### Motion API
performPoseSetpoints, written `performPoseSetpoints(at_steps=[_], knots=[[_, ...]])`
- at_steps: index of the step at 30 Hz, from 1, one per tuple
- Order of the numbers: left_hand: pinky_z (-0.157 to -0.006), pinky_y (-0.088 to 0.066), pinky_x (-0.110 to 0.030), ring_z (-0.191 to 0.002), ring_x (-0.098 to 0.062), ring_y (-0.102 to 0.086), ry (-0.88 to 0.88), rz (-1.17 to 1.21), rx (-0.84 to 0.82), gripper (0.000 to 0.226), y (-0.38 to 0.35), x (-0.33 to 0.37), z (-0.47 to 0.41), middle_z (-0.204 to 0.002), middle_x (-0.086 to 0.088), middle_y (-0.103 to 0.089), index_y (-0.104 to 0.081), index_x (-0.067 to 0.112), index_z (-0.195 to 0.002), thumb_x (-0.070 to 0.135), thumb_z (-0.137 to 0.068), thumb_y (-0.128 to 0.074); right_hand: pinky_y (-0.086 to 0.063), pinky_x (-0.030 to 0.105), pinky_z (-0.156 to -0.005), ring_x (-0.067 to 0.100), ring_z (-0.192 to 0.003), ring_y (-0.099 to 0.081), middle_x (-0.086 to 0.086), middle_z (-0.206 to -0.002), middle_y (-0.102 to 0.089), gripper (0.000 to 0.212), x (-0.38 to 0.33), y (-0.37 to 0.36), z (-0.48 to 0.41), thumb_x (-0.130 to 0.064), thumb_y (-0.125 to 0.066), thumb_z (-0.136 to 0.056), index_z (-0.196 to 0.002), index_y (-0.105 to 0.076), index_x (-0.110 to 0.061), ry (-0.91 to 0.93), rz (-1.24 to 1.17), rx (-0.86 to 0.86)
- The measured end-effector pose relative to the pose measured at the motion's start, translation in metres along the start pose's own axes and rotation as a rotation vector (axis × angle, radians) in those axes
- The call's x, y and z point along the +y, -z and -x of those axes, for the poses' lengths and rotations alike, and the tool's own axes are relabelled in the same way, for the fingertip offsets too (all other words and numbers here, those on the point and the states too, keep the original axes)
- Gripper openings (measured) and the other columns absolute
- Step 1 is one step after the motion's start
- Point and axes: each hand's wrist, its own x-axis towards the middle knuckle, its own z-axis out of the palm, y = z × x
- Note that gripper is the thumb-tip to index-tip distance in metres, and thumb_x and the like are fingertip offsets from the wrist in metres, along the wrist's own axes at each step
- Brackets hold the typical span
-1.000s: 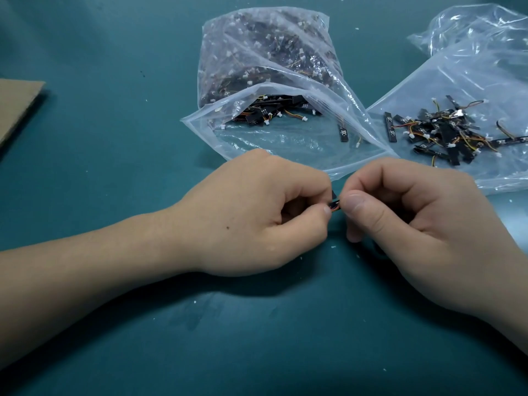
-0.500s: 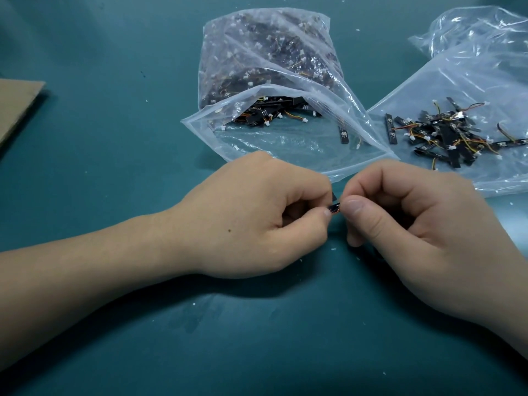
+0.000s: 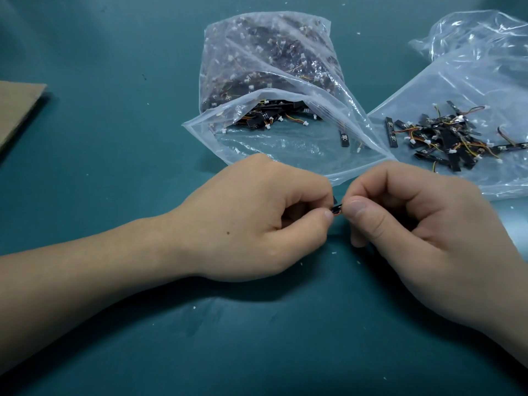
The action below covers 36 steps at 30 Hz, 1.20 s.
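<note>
I see next to nothing moved: the left hand and the right hand still pinch the small black part between them, so I judge the fiddling unfinished.

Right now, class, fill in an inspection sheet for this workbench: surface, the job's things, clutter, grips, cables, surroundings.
Surface: dark teal table mat, dotted with white specks.
Job's things: small black strip part pinched between both hands; open clear plastic bag packed with similar parts; flat clear plastic bag on the right bearing a loose pile of black strips.
Clutter: brown cardboard sheet at the left edge.
Grips: left hand and right hand each pinch the part, fingers curled.
Cables: short orange and yellow wires with white plugs on the parts.
Surroundings: nothing seen.
</note>
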Motion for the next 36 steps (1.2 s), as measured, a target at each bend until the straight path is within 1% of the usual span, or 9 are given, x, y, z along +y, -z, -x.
performPoseSetpoints(at_steps=[11,18,21,23,25,27,31,33,36], knots=[[-0.054,-0.031,-0.016,-0.053,-0.009,-0.039,-0.064,0.120,0.022,0.025,0.005,-0.001,0.003,-0.055,0.007,-0.040,-0.051,0.015,-0.069,0.009,-0.092,-0.057,-0.044,0.029,-0.051,0.017,-0.053,-0.056,-0.002,-0.066,-0.065,0.033,0.001,0.006,0.002,-0.039,-0.047,-0.101,-0.077,-0.064,-0.025,0.045,-0.131,-0.050],[-0.053,-0.035,-0.023,-0.054,-0.017,-0.041,-0.149,0.140,-0.049,0.014,0.007,-0.003,0.005,-0.056,0.004,-0.045,-0.061,0.007,-0.078,0.008,-0.092,-0.058,-0.037,0.016,-0.051,0.008,-0.052,-0.051,-0.008,-0.059,-0.056,0.022,0.001,0.008,0.001,-0.030,-0.057,-0.093,-0.073,-0.062,-0.023,0.153,-0.044,-0.244],[-0.055,-0.035,-0.020,-0.054,-0.012,-0.044,-0.140,0.199,0.058,0.020,0.007,-0.002,0.006,-0.058,0.008,-0.047,-0.064,0.007,-0.090,0.022,-0.095,-0.051,-0.037,0.017,-0.050,0.007,-0.051,-0.050,-0.007,-0.058,-0.055,0.022,0.002,0.008,0.003,-0.029,-0.058,-0.092,-0.071,-0.061,-0.022,0.178,-0.027,-0.209],[-0.057,-0.033,-0.017,-0.055,-0.006,-0.043,-0.061,0.226,0.242,0.028,0.007,-0.004,0.004,-0.058,0.014,-0.045,-0.063,0.003,-0.088,0.025,-0.097,-0.046,-0.037,0.017,-0.049,0.008,-0.049,-0.050,-0.005,-0.064,-0.060,0.023,0.003,0.005,0.005,-0.031,-0.058,-0.098,-0.077,-0.063,-0.025,0.153,-0.129,-0.039],[-0.056,-0.032,-0.017,-0.055,-0.004,-0.042,0.044,0.156,0.358,0.025,0.004,-0.007,0.001,-0.057,0.011,-0.044,-0.060,0.006,-0.077,0.020,-0.095,-0.051,-0.036,0.018,-0.045,0.012,-0.041,-0.047,-0.002,-0.075,-0.069,0.022,0.003,0.003,0.004,-0.037,-0.052,-0.108,-0.097,-0.070,-0.029,0.061,-0.343,0.235],[-0.054,-0.038,-0.027,-0.053,-0.009,-0.045,0.118,0.018,0.338,0.021,-0.001,-0.006,0.001,-0.054,0.007,-0.047,-0.058,0.019,-0.072,0.026,-0.091,-0.055,-0.033,0.016,-0.042,0.015,-0.037,-0.043,0.001,-0.079,-0.074,0.025,0.006,0.002,0.000,-0.033,-0.047,-0.110,-0.112,-0.071,-0.028,-0.042,-0.408,0.341],[-0.052,-0.038,-0.030,-0.054,-0.013,-0.049,0.194,-0.414,0.181,0.022,-0.009,0.001,0.008,-0.053,0.008,-0.049,-0.052,0.035,-0.085,0.055,-0.079,-0.046,-0.042,0.009,-0.056,0.002,-0.054,-0.061,-0.014,-0.077,-0.074,0.019,0.005,-0.002,0.003,-0.028,-0.057,-0.102,-0.106,-0.076,-0.028,0.052,-0.064,0.071],[-0.050,-0.037,-0.030,-0.057,-0.020,-0.051,0.161,-0.502,0.133,0.023,-0.008,0.001,0.008,-0.056,0.010,-0.048,-0.052,0.035,-0.090,0.055,-0.081,-0.046,-0.045,0.009,-0.064,-0.002,-0.069,-0.068,-0.023,-0.081,-0.071,0.018,0.000,-0.004,0.005,-0.030,-0.059,-0.099,-0.104,-0.077,-0.031,0.137,0.090,-0.027],[-0.050,-0.039,-0.031,-0.057,-0.020,-0.051,0.099,-0.491,0.117,0.015,-0.007,-0.001,0.007,-0.057,0.012,-0.048,-0.052,0.034,-0.090,0.048,-0.087,-0.048,-0.046,0.018,-0.058,0.010,-0.061,-0.064,-0.012,-0.075,-0.069,0.014,0.002,-0.004,0.006,-0.033,-0.062,-0.097,-0.105,-0.073,-0.034,0.116,0.082,0.016]])
